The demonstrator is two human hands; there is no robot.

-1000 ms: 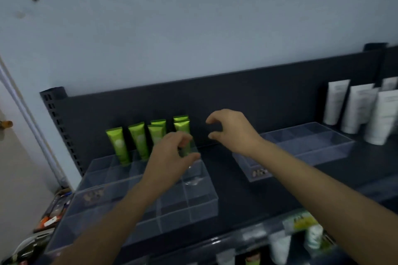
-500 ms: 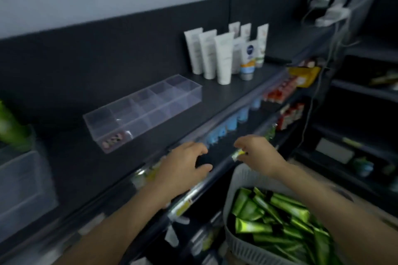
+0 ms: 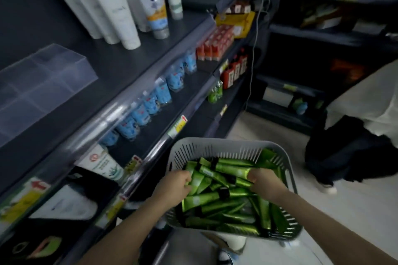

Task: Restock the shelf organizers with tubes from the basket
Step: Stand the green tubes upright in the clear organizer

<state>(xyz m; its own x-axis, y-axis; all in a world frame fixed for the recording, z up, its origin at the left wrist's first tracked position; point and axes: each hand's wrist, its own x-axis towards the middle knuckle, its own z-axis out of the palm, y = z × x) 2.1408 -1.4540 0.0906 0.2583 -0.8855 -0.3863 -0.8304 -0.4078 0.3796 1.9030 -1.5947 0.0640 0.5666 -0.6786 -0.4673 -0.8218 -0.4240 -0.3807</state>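
Hands [image 3: 174, 187] [image 3: 266, 182] now inside basket [image 3: 217, 142]; gripping tubes [image 3: 212, 198]

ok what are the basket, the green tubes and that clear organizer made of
The basket looks like moulded grey plastic, matte, with slotted walls. The green tubes are probably soft plastic or laminate with a metallic sheen, given the bright glints; black caps. The clear organizer is transparent hard plastic, likely acrylic, since the shelf shows through its dividers.
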